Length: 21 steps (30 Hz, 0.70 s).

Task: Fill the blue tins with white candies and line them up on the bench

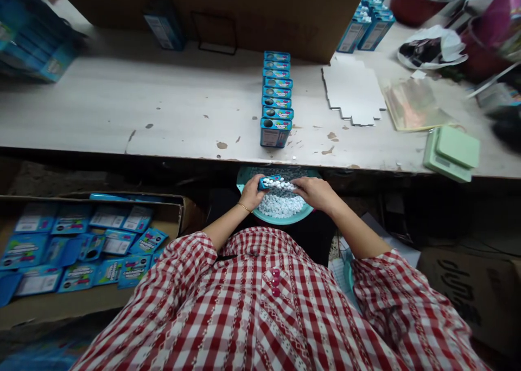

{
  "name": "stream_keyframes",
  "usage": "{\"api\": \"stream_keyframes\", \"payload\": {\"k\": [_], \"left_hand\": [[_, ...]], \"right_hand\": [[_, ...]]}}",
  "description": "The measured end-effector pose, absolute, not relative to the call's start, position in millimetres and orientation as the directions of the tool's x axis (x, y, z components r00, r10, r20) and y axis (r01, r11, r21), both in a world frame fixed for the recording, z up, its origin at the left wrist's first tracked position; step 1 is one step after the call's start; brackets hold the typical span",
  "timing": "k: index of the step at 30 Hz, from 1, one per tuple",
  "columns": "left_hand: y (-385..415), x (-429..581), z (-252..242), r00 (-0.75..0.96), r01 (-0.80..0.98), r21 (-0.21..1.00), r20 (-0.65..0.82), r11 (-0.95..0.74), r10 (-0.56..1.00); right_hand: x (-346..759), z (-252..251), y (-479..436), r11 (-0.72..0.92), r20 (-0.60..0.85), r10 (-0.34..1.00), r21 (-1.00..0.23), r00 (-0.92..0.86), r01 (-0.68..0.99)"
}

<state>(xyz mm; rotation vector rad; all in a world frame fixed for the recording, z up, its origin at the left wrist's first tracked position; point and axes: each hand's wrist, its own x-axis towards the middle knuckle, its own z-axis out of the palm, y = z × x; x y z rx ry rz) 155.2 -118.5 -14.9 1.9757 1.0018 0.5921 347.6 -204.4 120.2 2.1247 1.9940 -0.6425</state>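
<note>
At far left, a cardboard box holds flat blue-and-white printed tin pieces, loosely overlapping. The left hand, wearing a gold bangle, has its fingers together and clamped around one end of a blue tin. The tin lies tilted and packed with white candies, just above a teal basin heaped with more of them. The right hand rests against the tin's far end, its fingers touching the candies; whether they grip, I cannot tell. Beyond the hands, on the chipped white surface, a row of upright blue tins runs back from the near edge. Further right lie a die-cut white card blank, a cellophane sheet and a green digital scale at the edge. Behind them stand blue cartons, a white plastic bag and a red bowl.
</note>
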Motion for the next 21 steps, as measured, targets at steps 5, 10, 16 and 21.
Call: {"api": "stream_keyframes", "payload": {"k": [5, 10, 16, 21], "left_hand": [[-120.8, 162.8, -19.6, 0.587, 0.448, 0.811, 0.052, -0.377, 0.808], [-119.1, 163.9, -25.3, 0.573, 0.393, 0.859, 0.051, -0.328, 0.818], [-113.7, 155.4, -37.1, 0.488, 0.313, 0.932, 0.008, -0.183, 0.873], [-112.4, 156.1, -50.4, 0.404, 0.337, 0.941, -0.167, 0.024, 0.899]], "right_hand": [[315.4, 137.0, -199.4, -0.021, -0.407, 0.913, 0.007, 0.022, 1.000], [309.4, 159.0, -200.2, 0.021, -0.380, 0.925, 0.014, -0.014, 1.000], [363.6, 103.2, -216.4, -0.128, -0.452, 0.881, 0.052, 0.138, 0.990], [344.1, 5.3, -204.2, -0.227, -0.570, 0.814, -0.129, 0.115, 0.965]]}}
